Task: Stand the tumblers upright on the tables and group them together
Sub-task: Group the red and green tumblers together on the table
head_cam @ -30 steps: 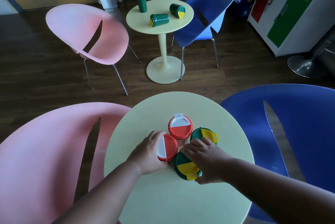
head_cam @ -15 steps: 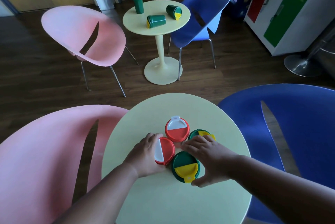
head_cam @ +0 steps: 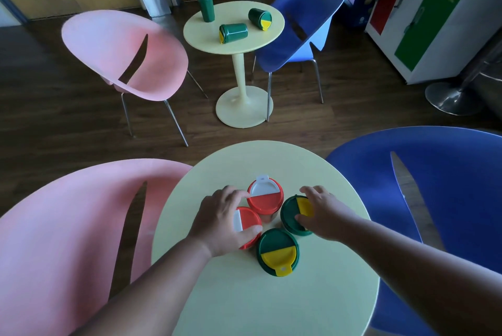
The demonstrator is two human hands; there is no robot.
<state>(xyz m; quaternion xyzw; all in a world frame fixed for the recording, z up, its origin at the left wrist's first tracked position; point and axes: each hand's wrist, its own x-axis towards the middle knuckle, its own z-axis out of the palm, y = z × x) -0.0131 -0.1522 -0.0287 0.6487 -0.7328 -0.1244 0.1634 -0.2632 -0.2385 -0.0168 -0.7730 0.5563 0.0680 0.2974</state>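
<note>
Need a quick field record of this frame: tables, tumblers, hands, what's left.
near table: four tumblers upright, clustered
left hand: grips near red tumbler
right hand: grips right green tumbler
untouched: far red tumbler, front green tumbler
far table: one standing tumbler; two lying tumblers
remaining: far table

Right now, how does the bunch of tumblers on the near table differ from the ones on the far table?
The near table holds four tumblers, the far table three. The near ones all stand upright, tightly grouped; two far ones lie on their sides, spread apart. Two near ones are red; the far ones are all green. Both tables are round and pale yellow.
</note>
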